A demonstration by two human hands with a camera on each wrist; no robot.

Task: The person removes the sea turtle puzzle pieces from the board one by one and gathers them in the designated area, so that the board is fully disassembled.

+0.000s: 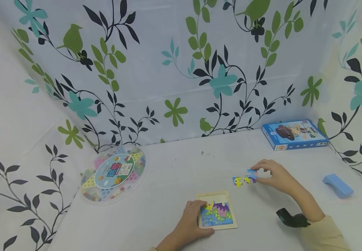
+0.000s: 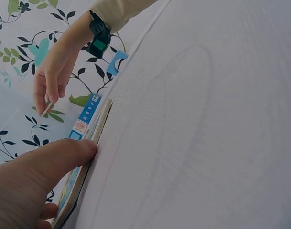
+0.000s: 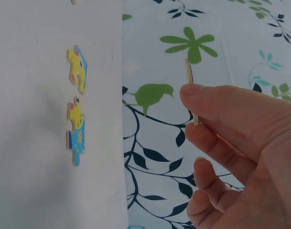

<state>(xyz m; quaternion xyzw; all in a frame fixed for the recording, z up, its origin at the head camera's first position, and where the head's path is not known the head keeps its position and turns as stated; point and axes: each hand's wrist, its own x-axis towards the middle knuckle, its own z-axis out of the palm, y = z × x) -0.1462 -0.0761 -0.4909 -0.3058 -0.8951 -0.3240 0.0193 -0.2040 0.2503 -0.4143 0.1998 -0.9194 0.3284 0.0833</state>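
Observation:
A small wooden puzzle tray [image 1: 221, 227] lies on the table, part of its colourful picture filled in and its upper strip bare. My left hand [image 1: 191, 221] grips it from the left side, thumb [image 2: 83, 149] along the near edge and fingers at the far left corner. To the right of it, my right hand [image 1: 275, 176] pinches a thin puzzle piece [image 3: 191, 71] between thumb and fingertips, raised over the table and edge-on in the right wrist view. Close by lie loose yellow-and-blue puzzle pieces [image 1: 238, 182], also seen in the right wrist view.
A round clear board-game pack [image 1: 115, 174] lies at the left. Toward the back right is a blue box [image 1: 295, 135], with a light blue arched block [image 1: 338, 185] nearer on the right. A patterned cloth [image 1: 156, 69] hangs behind the table. A dark band circles the right wrist.

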